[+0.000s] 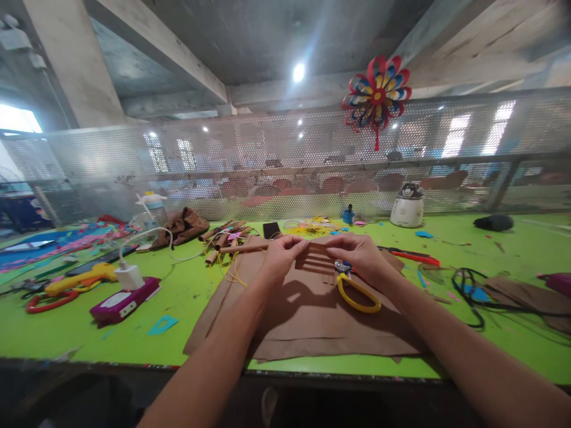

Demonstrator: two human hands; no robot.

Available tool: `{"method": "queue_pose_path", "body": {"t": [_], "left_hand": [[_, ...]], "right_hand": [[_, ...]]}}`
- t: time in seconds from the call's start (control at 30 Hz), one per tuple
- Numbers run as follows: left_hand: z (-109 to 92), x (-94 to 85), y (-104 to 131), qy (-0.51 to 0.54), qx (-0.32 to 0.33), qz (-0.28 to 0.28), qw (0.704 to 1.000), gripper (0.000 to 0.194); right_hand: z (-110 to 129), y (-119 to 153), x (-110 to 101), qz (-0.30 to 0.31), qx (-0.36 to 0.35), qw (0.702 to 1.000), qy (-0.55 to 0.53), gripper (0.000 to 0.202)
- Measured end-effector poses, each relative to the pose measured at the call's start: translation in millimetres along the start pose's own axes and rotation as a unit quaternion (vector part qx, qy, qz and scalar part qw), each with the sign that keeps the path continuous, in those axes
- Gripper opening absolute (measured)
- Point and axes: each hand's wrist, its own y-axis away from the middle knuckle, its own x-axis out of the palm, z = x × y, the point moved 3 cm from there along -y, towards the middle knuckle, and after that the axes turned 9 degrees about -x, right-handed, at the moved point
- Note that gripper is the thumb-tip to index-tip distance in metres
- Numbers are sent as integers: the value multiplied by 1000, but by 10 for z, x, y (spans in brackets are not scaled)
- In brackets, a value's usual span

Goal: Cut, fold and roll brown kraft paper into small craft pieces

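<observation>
Between my two hands is a brown paper piece (316,260) cut into strips along its lower side. My left hand (285,252) pinches its left end, while the fingertips of my right hand (357,252) grip the right end. Below them, large brown paper sheets (303,327) lie on the table. Scissors with yellow handles (359,297) rest on these sheets under my right hand, their blades partly hidden. A thin brown paper tube (245,247) lies just left of my left hand.
Several rolled paper tubes (223,238) and yellow string (323,226) lie farther back on the green table (178,339). A purple power strip (125,302) with a white charger (129,277) stands left. Red-handled scissors (414,257), black cable (468,279) and a white bottle (407,208) are right.
</observation>
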Motion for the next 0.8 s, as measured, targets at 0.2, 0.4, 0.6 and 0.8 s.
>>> {"method": "queue_pose_path", "body": {"t": [0.2, 0.4, 0.6, 0.8], "left_hand": [[89, 2, -24, 59, -56, 21, 996, 34], [105, 37, -10, -13, -43, 93, 995, 23], [45, 30, 6, -44, -13, 63, 997, 18], [3, 34, 4, -86, 18, 21, 996, 14]], "right_hand": [[63, 0, -20, -24, -75, 992, 95, 10], [99, 10, -20, 1, -127, 982, 141, 11], [80, 13, -41, 4, -35, 998, 59, 12], [37, 27, -34, 33, 56, 998, -5, 24]]}}
